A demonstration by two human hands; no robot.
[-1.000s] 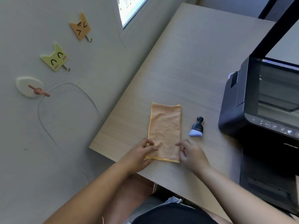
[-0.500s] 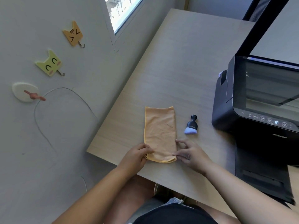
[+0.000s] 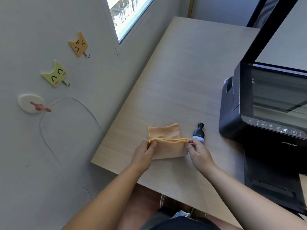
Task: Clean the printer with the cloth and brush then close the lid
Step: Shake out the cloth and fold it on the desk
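Note:
An orange cloth (image 3: 167,147) lies near the table's front edge, its near end lifted and folded over toward the far end. My left hand (image 3: 144,155) pinches the cloth's left corner and my right hand (image 3: 198,151) pinches its right corner. A small black brush (image 3: 198,132) with pale blue bristles stands just right of the cloth, close to my right fingers. The black printer (image 3: 265,113) sits at the right with its scanner lid (image 3: 272,29) raised and the glass showing.
The light wooden table (image 3: 179,77) runs along a grey wall (image 3: 41,146) on the left. Cat-shaped hooks (image 3: 56,75) and a thin wire (image 3: 69,103) hang on that wall. A window (image 3: 127,15) is at the top. My legs show below the table's edge.
Both hands took the cloth's near corners and lifted them up and away from me, folding the cloth over itself. The view shifted slightly; the brush and printer stayed put.

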